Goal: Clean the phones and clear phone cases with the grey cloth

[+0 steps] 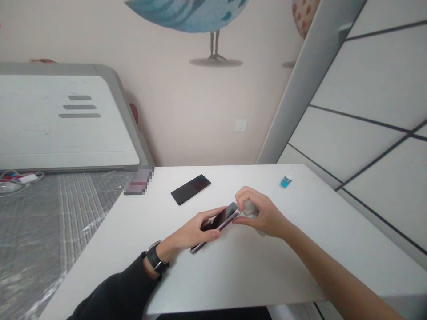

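My left hand [196, 229] is wrapped around a smartphone [220, 217], thumb along the near edge and fingers on the far side. The phone is tilted above the white table, with what looks like a clear case [229, 220] around its edge. At the phone's far right end, the bent fingers and thumb of my right hand [258, 211] close on the corner of the case. Something whitish [251, 208], partly hidden by my right hand, lies behind it; its kind cannot be made out. Beyond my left hand, a second dark, flat phone [191, 189] lies on the table.
A small bottle with a blue label [286, 181] stands at the back right of the white table [213, 284]. A blurred-out item [137, 181] sits at the back left corner. Left is a plastic-covered mattress [83, 209]; right, a panelled cabinet [367, 89].
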Action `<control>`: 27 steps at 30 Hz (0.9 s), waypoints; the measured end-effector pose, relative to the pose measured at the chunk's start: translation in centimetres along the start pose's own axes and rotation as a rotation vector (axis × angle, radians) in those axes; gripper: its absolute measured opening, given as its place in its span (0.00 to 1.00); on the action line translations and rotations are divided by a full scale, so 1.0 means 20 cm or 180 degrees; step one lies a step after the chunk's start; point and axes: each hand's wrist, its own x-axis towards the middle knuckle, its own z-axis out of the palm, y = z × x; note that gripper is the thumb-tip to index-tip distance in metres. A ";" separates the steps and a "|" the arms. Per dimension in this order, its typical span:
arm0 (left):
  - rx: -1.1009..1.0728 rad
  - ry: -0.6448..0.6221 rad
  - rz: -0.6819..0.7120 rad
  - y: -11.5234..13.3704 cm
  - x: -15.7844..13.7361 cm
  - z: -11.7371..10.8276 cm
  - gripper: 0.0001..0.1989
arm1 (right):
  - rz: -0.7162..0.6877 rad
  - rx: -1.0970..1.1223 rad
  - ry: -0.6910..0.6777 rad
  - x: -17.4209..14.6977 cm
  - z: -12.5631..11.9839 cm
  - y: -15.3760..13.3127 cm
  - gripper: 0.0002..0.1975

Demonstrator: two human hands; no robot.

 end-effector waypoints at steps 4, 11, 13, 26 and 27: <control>-0.0022 -0.0174 -0.0085 0.01 -0.01 -0.02 0.42 | 0.0034 -0.0031 -0.0103 0.00 0.02 0.04 0.11; -0.0100 -0.0435 -0.0308 0.05 0.01 -0.02 0.33 | 0.0234 -0.0076 -0.0291 -0.06 0.02 0.06 0.07; -0.0088 -0.0490 -0.0399 0.05 0.01 -0.02 0.33 | 0.0301 -0.0105 -0.0316 -0.07 0.02 0.07 0.07; -0.0045 -0.0479 -0.0514 0.03 0.01 -0.01 0.33 | 0.0347 -0.0150 -0.0290 -0.08 0.03 0.09 0.08; -0.0052 -0.0477 -0.0535 0.03 0.02 -0.01 0.34 | 0.0327 -0.0183 -0.0305 -0.09 0.03 0.08 0.08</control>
